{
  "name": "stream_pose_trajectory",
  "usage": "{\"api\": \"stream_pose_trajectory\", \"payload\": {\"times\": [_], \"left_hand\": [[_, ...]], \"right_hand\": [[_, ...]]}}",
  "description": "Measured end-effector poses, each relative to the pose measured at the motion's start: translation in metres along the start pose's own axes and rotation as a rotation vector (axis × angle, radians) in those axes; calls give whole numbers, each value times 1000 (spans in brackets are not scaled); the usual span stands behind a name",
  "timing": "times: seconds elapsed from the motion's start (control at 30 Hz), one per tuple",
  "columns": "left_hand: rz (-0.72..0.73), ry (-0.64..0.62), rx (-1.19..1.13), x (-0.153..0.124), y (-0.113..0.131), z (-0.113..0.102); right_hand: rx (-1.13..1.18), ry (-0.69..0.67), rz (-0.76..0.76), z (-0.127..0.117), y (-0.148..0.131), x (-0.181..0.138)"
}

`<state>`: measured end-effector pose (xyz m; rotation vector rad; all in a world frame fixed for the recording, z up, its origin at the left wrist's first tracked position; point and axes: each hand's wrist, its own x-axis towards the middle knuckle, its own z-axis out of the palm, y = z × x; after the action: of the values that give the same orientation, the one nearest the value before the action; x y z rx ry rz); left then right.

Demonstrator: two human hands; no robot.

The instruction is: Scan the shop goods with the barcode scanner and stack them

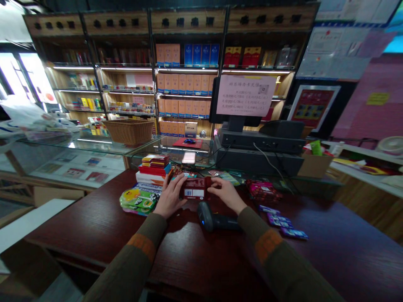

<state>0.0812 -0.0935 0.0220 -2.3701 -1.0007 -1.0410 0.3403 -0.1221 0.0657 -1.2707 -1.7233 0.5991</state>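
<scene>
Between my two hands a dark red packet (199,183) is held up with its white barcode label facing me. My left hand (171,195) grips its left edge, while the fingertips of my right hand (225,193) pinch its right edge. Just below the packet, a black barcode scanner (217,219) lies on the brown desk (189,260), its head pointing left. To the left of my left hand lies a green packet with a yellow cartoon figure (138,200). Behind that hand rises a stack of red, blue and white boxes (153,170).
A dark red and pink snack bag (262,191) and several small purple packets (283,222) lie on the right. A monitor (244,98) with a pink paper sign stands on a dark cash register unit (267,144). A wicker basket (129,131) sits on the glass counter (78,153).
</scene>
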Motion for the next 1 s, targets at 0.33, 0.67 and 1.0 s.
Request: {"api": "stream_pose_trajectory", "payload": {"times": [0.33, 0.67, 1.0], "left_hand": [[-82, -39, -62, 5, 3, -7], [-211, -117, -272, 18, -10, -26], [-282, -35, -145, 42, -30, -54]], "right_hand": [[-139, -3, -21, -4, -16, -4], [-210, 39, -38, -2, -27, 14], [-393, 148, -70, 2, -47, 30]]}}
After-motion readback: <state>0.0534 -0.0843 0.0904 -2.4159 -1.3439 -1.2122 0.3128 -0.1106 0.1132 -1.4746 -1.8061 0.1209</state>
